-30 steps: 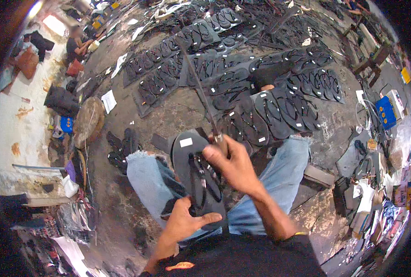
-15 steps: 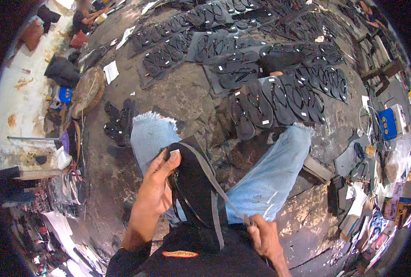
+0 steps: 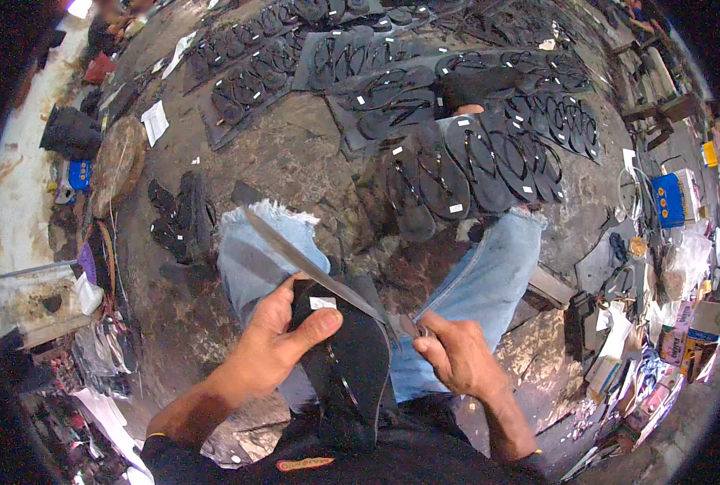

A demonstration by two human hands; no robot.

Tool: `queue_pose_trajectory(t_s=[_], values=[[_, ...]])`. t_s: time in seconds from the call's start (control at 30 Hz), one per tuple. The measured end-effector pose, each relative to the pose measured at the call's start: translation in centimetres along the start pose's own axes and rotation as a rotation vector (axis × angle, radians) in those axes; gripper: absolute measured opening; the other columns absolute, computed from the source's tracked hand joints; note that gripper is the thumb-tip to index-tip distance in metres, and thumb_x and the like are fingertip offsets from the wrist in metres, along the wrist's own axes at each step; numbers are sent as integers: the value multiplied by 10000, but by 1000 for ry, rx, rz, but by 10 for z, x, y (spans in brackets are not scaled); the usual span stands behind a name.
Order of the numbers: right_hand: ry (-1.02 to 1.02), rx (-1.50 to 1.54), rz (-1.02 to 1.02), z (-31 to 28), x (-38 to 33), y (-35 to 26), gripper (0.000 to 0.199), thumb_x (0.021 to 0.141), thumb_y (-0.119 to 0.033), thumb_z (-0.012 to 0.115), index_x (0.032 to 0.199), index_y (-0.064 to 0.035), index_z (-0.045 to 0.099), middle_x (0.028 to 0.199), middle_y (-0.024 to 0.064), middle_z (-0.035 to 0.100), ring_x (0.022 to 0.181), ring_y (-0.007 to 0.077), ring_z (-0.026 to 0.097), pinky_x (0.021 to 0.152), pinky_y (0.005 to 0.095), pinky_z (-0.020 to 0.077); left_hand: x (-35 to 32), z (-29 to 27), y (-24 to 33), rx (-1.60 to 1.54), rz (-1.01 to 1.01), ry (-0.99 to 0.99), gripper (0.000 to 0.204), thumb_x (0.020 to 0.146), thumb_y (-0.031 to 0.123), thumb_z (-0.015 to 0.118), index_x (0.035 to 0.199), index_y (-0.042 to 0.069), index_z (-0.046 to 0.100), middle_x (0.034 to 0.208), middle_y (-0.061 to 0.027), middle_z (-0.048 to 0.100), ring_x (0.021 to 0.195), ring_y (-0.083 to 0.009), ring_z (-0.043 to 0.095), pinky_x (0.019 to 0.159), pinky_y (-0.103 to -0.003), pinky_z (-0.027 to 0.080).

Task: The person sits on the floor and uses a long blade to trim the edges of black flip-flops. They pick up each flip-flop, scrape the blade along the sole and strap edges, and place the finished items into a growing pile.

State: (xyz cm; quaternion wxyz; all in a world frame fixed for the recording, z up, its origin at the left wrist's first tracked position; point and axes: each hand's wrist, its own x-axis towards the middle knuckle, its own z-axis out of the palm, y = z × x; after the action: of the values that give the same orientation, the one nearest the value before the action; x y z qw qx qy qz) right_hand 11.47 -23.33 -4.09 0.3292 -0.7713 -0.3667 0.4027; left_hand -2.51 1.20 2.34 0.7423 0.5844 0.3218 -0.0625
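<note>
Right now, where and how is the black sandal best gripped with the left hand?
Probably by its far left edge, coming from the left, thumb on top: the black sandal has a broad, flat sole, and the knife slants past its far right edge. The left hand holds it there, thumb near the white label.

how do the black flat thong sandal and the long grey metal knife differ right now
The black flat thong sandal is broad and rounded, while the long grey metal knife is narrow. The sandal is dark with a small white rectangular label; the knife's blade is paler, with no label visible. The sandal is in the left hand, the knife in the right hand. Both are held over the person's lap.
</note>
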Motion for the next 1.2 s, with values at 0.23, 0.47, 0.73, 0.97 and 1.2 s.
queue_pose_trajectory(t_s=[0.23,0.47,0.73,0.97,1.2], values=[[-167,-184,-154,-56,71,-50,416,1032,-458,529,1018,-58,641,721,249,660,771,500,655,700,588,514,7,-13,-8,-100,-71,-31,337,995,210,714,1226,22,556,1055,10,626,978,-77,573,888,-276,488],[-79,353,-360,-40,160,-53,518,1091,-464,413,1029,4,627,675,65,552,583,188,534,590,373,446,6,-26,29,-80,135,74,277,1009,204,659,1217,37,583,1038,-21,657,930,-126,632,855,-298,524],[616,456,-254,-13,55,4,437,1111,-393,383,1169,-41,634,644,13,525,528,92,472,496,293,382,0,24,7,-843,338,265,242,956,120,717,1192,105,669,1150,-75,741,1017,-239,729,906,-433,636],[349,212,-59,44,-77,18,381,1018,-402,567,1143,-50,643,779,203,648,679,419,662,626,472,511,9,60,-19,-1187,261,114,185,1001,125,666,1180,77,666,1178,-108,732,1112,-244,707,942,-423,633],[402,-17,3,34,-61,41,449,990,-510,592,1010,-61,591,774,199,647,714,450,655,607,499,487,2,72,-41,-953,253,194,250,969,102,704,1216,98,665,1188,-72,732,1141,-218,688,967,-446,616]])
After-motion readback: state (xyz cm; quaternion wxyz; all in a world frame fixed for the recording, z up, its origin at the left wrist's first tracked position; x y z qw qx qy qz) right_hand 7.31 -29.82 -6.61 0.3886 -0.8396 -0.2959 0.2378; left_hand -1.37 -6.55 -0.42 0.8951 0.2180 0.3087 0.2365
